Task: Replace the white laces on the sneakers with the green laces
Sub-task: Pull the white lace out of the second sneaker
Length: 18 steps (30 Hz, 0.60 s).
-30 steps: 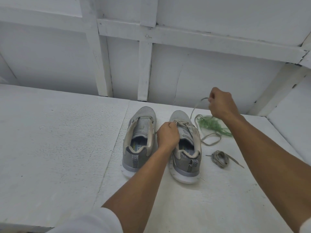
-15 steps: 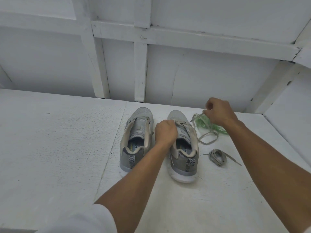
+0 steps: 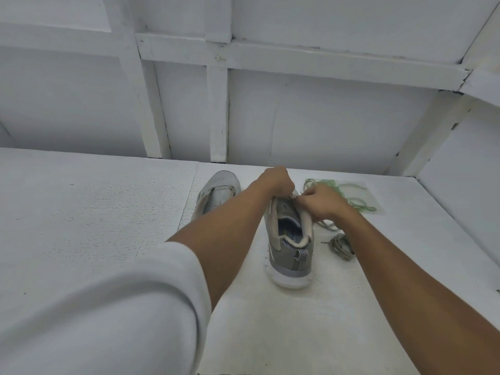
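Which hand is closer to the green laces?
Right. The right hand pinches the white lace just beside the green laces. The left hand holds the sneaker farther away, with the right hand between.

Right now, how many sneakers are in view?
2. The left sneaker lies partly behind the left forearm; the right sneaker stands beside it, heel nearest, with the left hand and right hand at its top.
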Each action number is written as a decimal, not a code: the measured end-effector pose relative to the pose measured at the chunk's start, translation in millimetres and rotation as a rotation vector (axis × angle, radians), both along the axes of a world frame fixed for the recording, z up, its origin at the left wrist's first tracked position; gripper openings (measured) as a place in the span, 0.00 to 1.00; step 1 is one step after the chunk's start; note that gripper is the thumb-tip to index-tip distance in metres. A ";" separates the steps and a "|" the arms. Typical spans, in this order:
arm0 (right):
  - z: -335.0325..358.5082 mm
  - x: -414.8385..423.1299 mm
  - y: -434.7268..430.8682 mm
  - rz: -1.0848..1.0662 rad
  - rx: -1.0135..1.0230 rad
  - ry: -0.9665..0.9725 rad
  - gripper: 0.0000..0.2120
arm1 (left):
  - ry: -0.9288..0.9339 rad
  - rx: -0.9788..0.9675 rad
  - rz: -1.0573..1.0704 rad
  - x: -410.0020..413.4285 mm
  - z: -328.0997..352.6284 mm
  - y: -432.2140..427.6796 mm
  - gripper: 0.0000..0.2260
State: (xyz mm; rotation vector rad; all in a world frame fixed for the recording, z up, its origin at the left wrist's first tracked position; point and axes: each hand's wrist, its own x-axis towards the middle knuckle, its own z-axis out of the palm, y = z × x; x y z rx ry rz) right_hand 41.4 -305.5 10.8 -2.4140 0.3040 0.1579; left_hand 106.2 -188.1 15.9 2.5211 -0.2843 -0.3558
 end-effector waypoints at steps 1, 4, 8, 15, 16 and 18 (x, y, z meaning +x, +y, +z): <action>-2.7 -0.6 -1.2 -0.024 0.016 -0.025 0.12 | -0.020 0.039 -0.015 1.3 -0.4 -0.8 0.05; -12.0 -3.1 -4.0 -0.085 0.069 -0.098 0.12 | -0.069 0.170 -0.083 3.0 -2.8 -2.6 0.11; -21.6 -7.9 -2.0 -0.141 0.092 -0.168 0.15 | -0.096 0.250 -0.154 7.3 -9.2 -5.7 0.11; -34.5 -15.7 3.4 -0.239 0.182 -0.221 0.15 | -0.103 0.221 -0.049 18.6 -2.4 16.3 0.07; -36.5 -16.3 3.3 -0.260 0.198 -0.226 0.15 | -0.097 0.216 0.000 20.6 -1.8 22.4 0.06; -39.5 -16.5 4.0 -0.289 0.214 -0.232 0.15 | -0.105 0.223 0.072 24.5 -0.5 32.0 0.07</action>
